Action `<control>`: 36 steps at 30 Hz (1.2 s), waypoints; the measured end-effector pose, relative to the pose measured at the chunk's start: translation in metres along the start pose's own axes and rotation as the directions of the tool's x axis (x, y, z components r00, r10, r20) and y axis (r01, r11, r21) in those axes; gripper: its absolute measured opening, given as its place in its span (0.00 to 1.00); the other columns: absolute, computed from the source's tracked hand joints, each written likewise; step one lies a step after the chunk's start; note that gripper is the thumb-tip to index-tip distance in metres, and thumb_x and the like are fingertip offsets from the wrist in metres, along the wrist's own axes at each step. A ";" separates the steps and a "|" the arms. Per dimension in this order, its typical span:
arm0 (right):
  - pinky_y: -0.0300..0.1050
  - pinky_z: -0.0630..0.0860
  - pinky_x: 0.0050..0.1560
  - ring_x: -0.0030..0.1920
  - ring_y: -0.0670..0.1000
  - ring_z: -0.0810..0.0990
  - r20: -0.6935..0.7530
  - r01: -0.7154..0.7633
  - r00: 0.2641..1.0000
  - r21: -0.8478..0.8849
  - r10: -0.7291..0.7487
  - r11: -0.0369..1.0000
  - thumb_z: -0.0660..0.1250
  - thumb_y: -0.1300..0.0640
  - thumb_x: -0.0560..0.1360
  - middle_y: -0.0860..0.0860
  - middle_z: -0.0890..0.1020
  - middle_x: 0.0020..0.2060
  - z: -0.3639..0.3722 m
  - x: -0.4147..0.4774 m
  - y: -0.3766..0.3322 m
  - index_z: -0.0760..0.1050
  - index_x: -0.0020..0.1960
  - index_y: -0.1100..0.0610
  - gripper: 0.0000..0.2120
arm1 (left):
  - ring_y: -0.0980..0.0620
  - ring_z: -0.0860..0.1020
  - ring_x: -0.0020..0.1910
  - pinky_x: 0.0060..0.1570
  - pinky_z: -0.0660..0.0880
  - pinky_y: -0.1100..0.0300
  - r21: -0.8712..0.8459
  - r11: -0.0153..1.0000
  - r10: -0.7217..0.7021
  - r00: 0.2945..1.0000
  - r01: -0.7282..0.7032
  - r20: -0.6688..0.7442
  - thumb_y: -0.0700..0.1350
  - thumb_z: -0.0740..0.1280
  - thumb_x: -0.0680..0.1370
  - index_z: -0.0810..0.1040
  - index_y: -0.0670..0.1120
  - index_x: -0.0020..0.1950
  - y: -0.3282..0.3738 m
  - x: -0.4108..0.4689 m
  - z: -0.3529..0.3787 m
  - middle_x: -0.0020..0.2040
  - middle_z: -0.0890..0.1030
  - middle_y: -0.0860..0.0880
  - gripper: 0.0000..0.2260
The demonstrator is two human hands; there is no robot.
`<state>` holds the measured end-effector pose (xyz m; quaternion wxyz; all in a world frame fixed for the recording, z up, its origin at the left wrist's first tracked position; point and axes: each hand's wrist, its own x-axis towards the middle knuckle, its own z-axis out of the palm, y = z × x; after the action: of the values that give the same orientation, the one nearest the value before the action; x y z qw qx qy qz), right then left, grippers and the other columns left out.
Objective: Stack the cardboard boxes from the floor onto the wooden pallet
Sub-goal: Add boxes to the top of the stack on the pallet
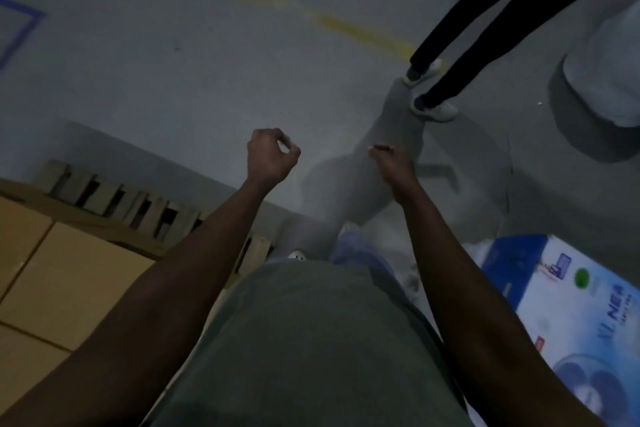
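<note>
Both my hands hang empty over the grey floor (pixel 173 87), left hand (pixel 270 158) and right hand (pixel 393 163) loosely curled. Plain cardboard boxes (pixel 69 274) sit on the wooden pallet (pixel 114 198) left of them; a printed box (pixel 571 305) lies lower right.

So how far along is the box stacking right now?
Done: plain brown boxes already sit on the wooden pallet. In hand: nothing; the left hand and right hand are loosely curled and empty. Left: at least the blue and white printed box on the floor.
</note>
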<state>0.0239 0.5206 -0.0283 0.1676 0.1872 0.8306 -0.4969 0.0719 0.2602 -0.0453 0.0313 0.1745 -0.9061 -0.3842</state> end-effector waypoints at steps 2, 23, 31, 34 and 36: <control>0.44 0.75 0.47 0.49 0.50 0.81 0.035 0.017 0.999 0.001 -0.017 1.000 0.73 0.51 0.75 0.51 0.84 0.50 0.015 0.025 -0.016 0.82 0.61 0.56 0.17 | 0.49 0.83 0.45 0.50 0.79 0.54 -0.021 0.999 -0.050 0.999 0.050 -0.003 0.54 0.66 0.70 0.83 0.47 0.42 -0.007 0.027 -0.004 0.43 0.85 0.48 0.12; 0.39 0.73 0.54 0.54 0.49 0.80 0.560 0.345 0.806 -0.184 -0.190 0.920 0.71 0.53 0.76 0.50 0.83 0.56 0.286 0.290 -0.368 0.81 0.61 0.54 0.14 | 0.48 0.82 0.58 0.59 0.75 0.58 -0.241 0.861 -0.509 0.773 0.448 -0.379 0.47 0.73 0.73 0.82 0.44 0.60 -0.089 0.313 -0.137 0.57 0.84 0.45 0.17; 0.45 0.76 0.63 0.55 0.49 0.82 0.833 0.589 0.502 -0.133 -0.232 0.797 0.72 0.53 0.74 0.48 0.85 0.52 0.506 0.248 -0.457 0.83 0.58 0.53 0.13 | 0.50 0.81 0.47 0.47 0.70 0.63 -0.442 0.697 -0.703 0.415 0.565 -0.578 0.44 0.74 0.76 0.84 0.41 0.49 -0.197 0.327 -0.231 0.48 0.85 0.46 0.06; 0.44 0.77 0.61 0.55 0.48 0.82 0.890 0.647 0.399 -0.103 -0.221 0.755 0.72 0.53 0.74 0.47 0.84 0.50 0.585 0.223 -0.494 0.82 0.57 0.52 0.12 | 0.50 0.79 0.45 0.42 0.66 0.62 -0.511 0.659 -0.731 0.312 0.551 -0.607 0.45 0.73 0.77 0.83 0.39 0.48 -0.245 0.345 -0.280 0.47 0.84 0.44 0.09; 0.42 0.76 0.59 0.55 0.48 0.81 0.913 0.662 0.354 -0.091 -0.204 0.744 0.72 0.53 0.75 0.46 0.83 0.50 0.631 0.207 -0.521 0.82 0.58 0.52 0.12 | 0.47 0.80 0.42 0.39 0.69 0.58 -0.543 0.636 -0.747 0.261 0.548 -0.612 0.47 0.72 0.77 0.82 0.40 0.46 -0.277 0.359 -0.317 0.45 0.84 0.43 0.10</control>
<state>-0.3470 -0.2366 -0.0110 0.4528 -0.3657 0.7386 -0.3402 -0.1236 -0.2578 -0.0459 0.2910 0.6787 -0.5837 -0.3376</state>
